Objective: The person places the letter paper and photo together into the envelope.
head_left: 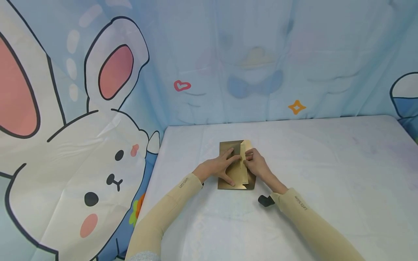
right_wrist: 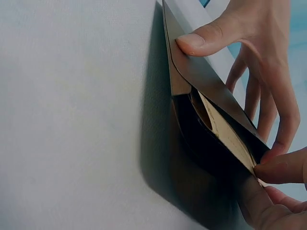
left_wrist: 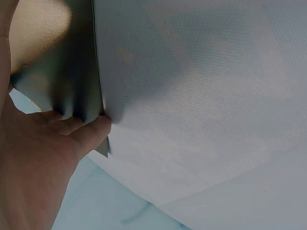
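A flat gold-brown folder-like cover lies on the white table in the head view. A pale cream strip runs along it near its right side. My left hand rests on the cover with thumb and fingers spread. On the other side, my right hand pinches the strip's edge. In the right wrist view, the cream layer shows in a gap between the raised brown panel and a dark lower layer, with my right thumb and finger on its edge. The left wrist view shows my left fingertips along the cover's edge.
The white tabletop extends around the cover. A blue curtain hangs behind the table, and a cloth with a large printed rabbit hangs at the left. A small black piece sits at my right sleeve's cuff.
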A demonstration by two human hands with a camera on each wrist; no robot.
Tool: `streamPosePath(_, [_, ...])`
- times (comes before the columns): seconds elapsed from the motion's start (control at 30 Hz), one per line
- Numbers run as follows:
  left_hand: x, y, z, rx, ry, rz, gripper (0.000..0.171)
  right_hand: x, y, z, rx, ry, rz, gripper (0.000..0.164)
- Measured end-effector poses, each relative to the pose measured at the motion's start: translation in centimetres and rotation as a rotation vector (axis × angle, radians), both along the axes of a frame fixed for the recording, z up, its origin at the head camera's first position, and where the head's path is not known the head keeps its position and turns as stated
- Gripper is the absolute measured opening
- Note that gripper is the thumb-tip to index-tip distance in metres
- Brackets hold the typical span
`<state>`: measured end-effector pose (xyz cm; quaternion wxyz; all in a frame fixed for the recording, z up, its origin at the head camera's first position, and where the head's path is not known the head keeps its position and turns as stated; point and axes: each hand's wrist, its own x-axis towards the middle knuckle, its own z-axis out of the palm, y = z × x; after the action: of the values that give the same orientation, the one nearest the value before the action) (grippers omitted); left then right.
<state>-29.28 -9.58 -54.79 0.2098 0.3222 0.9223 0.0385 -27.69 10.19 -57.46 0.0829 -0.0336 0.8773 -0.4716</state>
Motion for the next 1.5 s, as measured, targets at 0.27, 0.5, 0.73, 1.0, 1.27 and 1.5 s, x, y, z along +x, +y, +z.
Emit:
streamPosePath(0.27, [0.1,0.0,-0.1,0.007,-0.011,0.011,0.111,0.6,-0.4,0.3,0.031,0.001,-0.006,0.036])
streamPosePath(0.5, [0.2,0.0,0.2,0.021,0.013,-0.011,0.109,1.5,-0.6,0.6,0.062,0.004,0.027,0.038])
streamPosePath(0.73, [0.1,0.1,0.2,0.031,0.001,0.000,0.108,2.5,-0.7,1.3,0.093,0.034,0.073,0.039])
streamPosePath(1.0, [0.0,0.1,0.2,-0.001,0.000,0.019,0.109,2.9,-0.7,1.0,0.130,0.082,0.127,0.035])
streamPosePath(1.27, [0.2,0.3,0.5,-0.008,-0.021,0.022,0.109,3.0,-0.7,0.8,0.128,0.100,0.165,0.036])
streamPosePath(1.5, [0.2,0.8,0.6,-0.083,0.015,0.013,0.107,3.0,-0.5,0.5,0.130,0.082,0.178,0.038])
